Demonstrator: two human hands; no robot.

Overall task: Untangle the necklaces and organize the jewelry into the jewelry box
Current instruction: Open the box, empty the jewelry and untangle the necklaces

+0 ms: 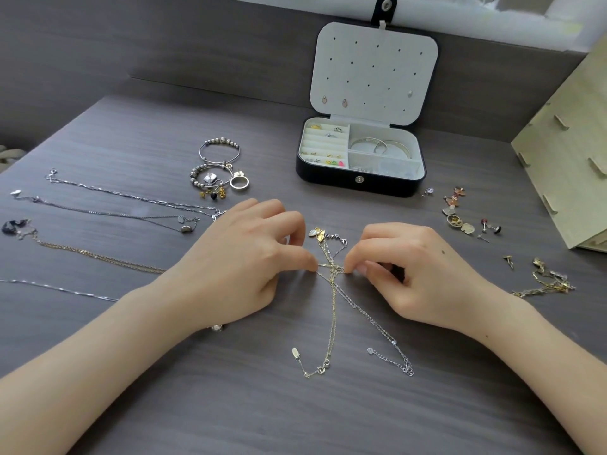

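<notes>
Both hands were on the table (230, 405) near its centre. The left hand (243, 257) and right hand (417, 274) each held a narrow grip, thumb and forefinger pinching the knot (333, 268) where a gold necklace (332, 323) and a silver necklace (371, 318) crossed, clasp ends trailing toward the person. The jewelry box (328, 177) stood open beyond them, with bangles and rings in its compartments, and four necklaces (115, 192) lay stretched out well apart at left.
</notes>
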